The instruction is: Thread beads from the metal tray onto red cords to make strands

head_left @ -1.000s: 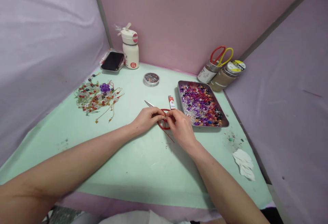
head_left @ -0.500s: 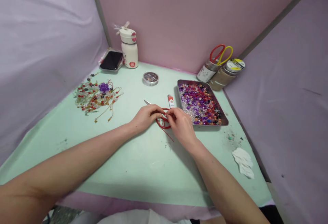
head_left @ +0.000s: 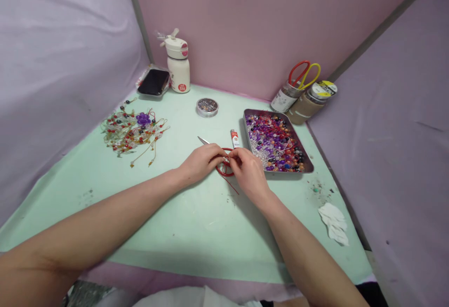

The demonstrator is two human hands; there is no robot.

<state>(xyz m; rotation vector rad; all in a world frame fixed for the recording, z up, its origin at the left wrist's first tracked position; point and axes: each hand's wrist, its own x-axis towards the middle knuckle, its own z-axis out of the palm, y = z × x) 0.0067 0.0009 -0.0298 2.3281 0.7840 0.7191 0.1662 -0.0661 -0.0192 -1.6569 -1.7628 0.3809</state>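
My left hand and my right hand meet at the middle of the table, fingertips pinched close together. Between and below them shows red cord, partly in the red handle loops of a pair of scissors that lie under the hands. One cord end trails toward me on the table. Both hands pinch at the cord; the exact spot and anything small between the fingertips are too tiny to make out. Just beyond the hands lies a red and white lighter.
A metal tray of mixed beads stands right of the hands. Left lies a heap of beaded strands. Behind are a small round box, a white bottle, a phone and jars. Crumpled tissue lies at right.
My left fingertips have closed in toward my right ones over the cord. The view has shifted slightly; the other things lie as before.
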